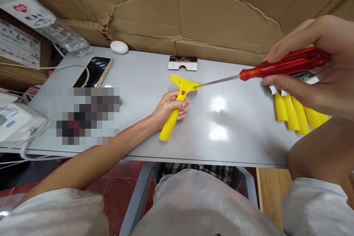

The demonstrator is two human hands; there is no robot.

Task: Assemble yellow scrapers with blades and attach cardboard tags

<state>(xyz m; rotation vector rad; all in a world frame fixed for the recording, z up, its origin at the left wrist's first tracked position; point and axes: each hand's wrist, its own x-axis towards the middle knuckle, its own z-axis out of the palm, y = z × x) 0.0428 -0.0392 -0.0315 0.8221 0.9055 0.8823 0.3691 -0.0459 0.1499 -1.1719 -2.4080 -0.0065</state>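
My left hand (173, 107) is wrapped round the handle of a yellow scraper (184, 83) just above the table. Its wide head points away from me, with a small screw near each end. In my right hand (312, 62) is a screwdriver (284, 65) with a clear red handle, held between thumb and fingers. The thin metal shaft slants down to the left, and its tip meets the screw at the right side of the scraper head. Beyond the scraper lies a black and white card (182, 63) with a notch.
Several yellow scrapers (293, 112) with cards lie at the right, partly behind my right hand. At the left are a phone (95, 70), a white oval object (119, 47), a plastic bottle (35, 11), cables and a blurred-out patch. Cardboard (149, 14) stands along the table's back edge.
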